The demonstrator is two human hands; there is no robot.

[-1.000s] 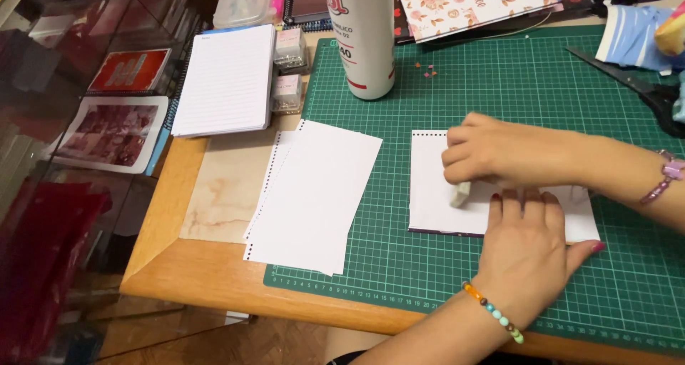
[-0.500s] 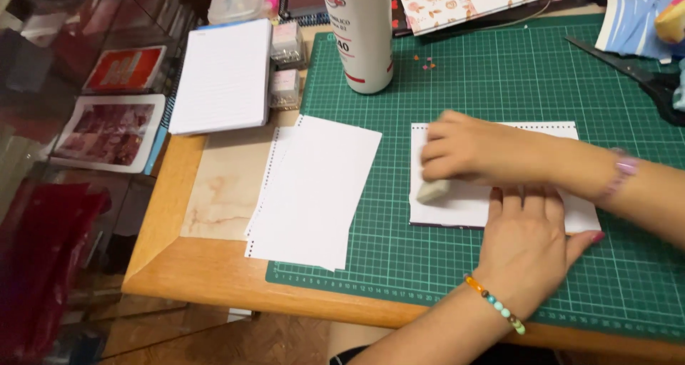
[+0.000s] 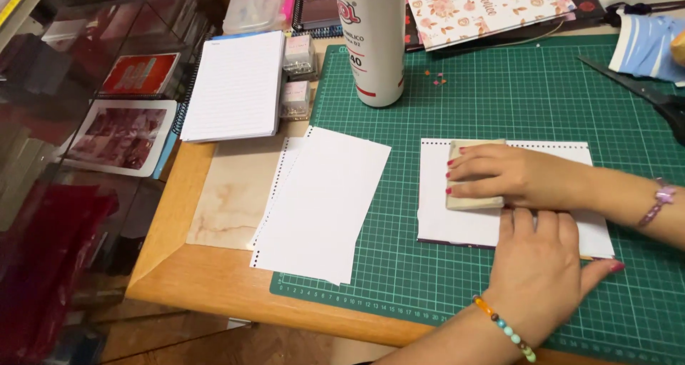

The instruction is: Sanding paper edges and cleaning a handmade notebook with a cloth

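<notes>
A white sheet [image 3: 435,197] with a perforated top edge lies on the green cutting mat [image 3: 499,97]. My right hand [image 3: 514,179] comes in from the right and lies flat over a beige block [image 3: 467,202], pressing it onto the sheet's upper left part. My left hand [image 3: 535,265], with a beaded bracelet at the wrist, rests palm down with fingers spread on the sheet's lower edge, just below my right hand.
A stack of white perforated sheets [image 3: 325,201] lies left of the sheet. A white bottle [image 3: 374,44] stands at the mat's back. A lined notepad [image 3: 232,87], small clear boxes [image 3: 296,87], scissors [image 3: 642,87] and a floral card [image 3: 485,4] surround the mat. The table edge is near.
My right hand slid the block left along the sheet, then back up toward its top, where the block now lies flat under my fingers. My left hand stayed on the sheet.
</notes>
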